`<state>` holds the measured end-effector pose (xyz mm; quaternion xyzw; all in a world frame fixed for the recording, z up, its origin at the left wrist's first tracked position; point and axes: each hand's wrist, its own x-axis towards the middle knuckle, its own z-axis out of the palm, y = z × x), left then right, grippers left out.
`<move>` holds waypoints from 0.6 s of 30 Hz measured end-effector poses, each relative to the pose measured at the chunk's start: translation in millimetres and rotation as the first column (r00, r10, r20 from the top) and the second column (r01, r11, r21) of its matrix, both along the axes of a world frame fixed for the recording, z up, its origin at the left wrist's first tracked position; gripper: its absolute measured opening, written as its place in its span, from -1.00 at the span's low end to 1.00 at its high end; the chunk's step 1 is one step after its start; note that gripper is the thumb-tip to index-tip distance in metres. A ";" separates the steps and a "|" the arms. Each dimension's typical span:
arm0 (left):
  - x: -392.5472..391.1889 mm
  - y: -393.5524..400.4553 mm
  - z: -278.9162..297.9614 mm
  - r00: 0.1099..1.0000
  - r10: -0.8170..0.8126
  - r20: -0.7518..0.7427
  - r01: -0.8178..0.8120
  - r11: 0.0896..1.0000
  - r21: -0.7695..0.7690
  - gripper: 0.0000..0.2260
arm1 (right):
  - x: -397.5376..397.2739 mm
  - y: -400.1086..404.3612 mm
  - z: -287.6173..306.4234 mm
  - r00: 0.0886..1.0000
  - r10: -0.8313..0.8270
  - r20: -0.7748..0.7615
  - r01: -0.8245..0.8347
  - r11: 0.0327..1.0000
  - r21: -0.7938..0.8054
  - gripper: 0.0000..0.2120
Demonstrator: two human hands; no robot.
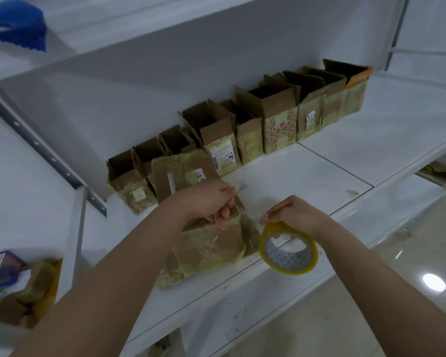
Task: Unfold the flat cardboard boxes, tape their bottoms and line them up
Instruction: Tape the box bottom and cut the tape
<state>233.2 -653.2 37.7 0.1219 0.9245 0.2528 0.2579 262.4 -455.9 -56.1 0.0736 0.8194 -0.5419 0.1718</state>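
Two hands were busy at the front of the white shelf [332, 161], working on one cardboard box [211, 240] that lay near the shelf's front edge with what looked like its bottom turned up. The left hand [211, 202] gripped the top edge of that box, fingers curled over it, and a short end of clear tape [240, 187] stuck out just past its knuckles. The right hand [291, 211] held the roll of tape [289, 249], fingers curled round its upper rim, the roll hanging just off the box's right side. A clear strip seemed to run between box and roll, though it was too faint to follow.

Behind, a row of opened boxes [242, 127] stood along the back wall, flaps up, reaching from the left to well off on the right.

Several things could have gone amiss from there, as I judged it. With the strip pulled taut and the box held only at one edge, the box might have tipped or slid toward the shelf's front edge, which it sat close to. If the left hand eased its hold, the bottom flaps could have sprung apart under the tape and left a gap. Slack tape could have folded onto itself or wrinkled before it was pressed flat. The loose end by the left hand might also have stuck to the fingers and lifted off the cardboard. A sharp tug on the roll could have knocked the nearest boxes in the row out of line.
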 end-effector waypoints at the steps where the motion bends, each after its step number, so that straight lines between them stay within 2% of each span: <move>1: -0.4 -5.2 -1.9 1.000 0.023 -0.004 -0.023 1.000 -0.013 -0.65 | 1.5 -1.0 -7.4 0.999 -0.010 0.036 0.009 1.000 0.018 -0.88; 4: 1.4 -19.4 -3.4 0.999 0.051 -0.005 -0.051 0.998 -0.026 -0.64 | 9.8 3.3 -23.7 0.993 -0.048 0.107 0.043 0.998 0.051 -0.85; 6: 3.0 -17.8 -4.8 0.998 0.045 -0.036 -0.047 0.997 -0.060 -0.59 | 8.6 9.3 -23.4 0.995 -0.073 0.065 0.067 0.994 0.086 -0.87; 8: 4.5 -7.4 -6.2 0.990 0.009 -0.137 -0.036 0.980 -0.195 -0.57 | 3.8 12.3 -14.3 0.996 -0.087 -0.010 0.088 0.991 0.101 -0.89; 10: 5.6 2.5 -7.1 0.959 -0.126 -0.254 0.011 0.913 -0.409 -0.67 | 0.2 12.1 -5.6 0.995 -0.071 -0.066 0.078 0.991 0.109 -0.90; 12: 7.0 11.1 -4.9 0.936 -0.231 -0.265 0.049 0.832 -0.553 -0.65 | 1.7 11.7 -1.3 0.994 -0.064 -0.094 0.075 0.989 0.124 -0.93; 16: 8.8 24.3 0.1 0.901 -0.330 -0.283 0.044 0.716 -0.696 -0.66 | 11.6 13.1 4.7 0.978 -0.092 -0.186 0.110 0.990 0.087 -0.84; 18: 3.7 24.3 -1.8 0.898 -0.332 -0.290 0.045 0.724 -0.689 -0.65 | 17.6 15.1 10.9 0.961 -0.123 -0.249 0.129 0.992 0.008 -0.84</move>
